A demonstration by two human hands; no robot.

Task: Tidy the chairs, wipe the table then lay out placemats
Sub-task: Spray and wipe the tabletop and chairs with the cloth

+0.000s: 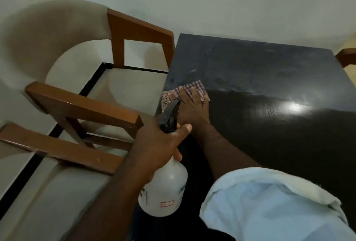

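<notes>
At the table's left edge, mid-length: checked cloth, under our right hand, fingers spread flat, pressing it to the dark table. Our left hand, nearer us, was wrapped around the spray bottle neck. Unwiped, smeary surface lay to the far side and right; we judged the right hand's stroke should run rightward. Chair stood just left.

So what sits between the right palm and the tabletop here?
In the head view, a checked cloth lies flat between the right hand and the dark table.
</notes>
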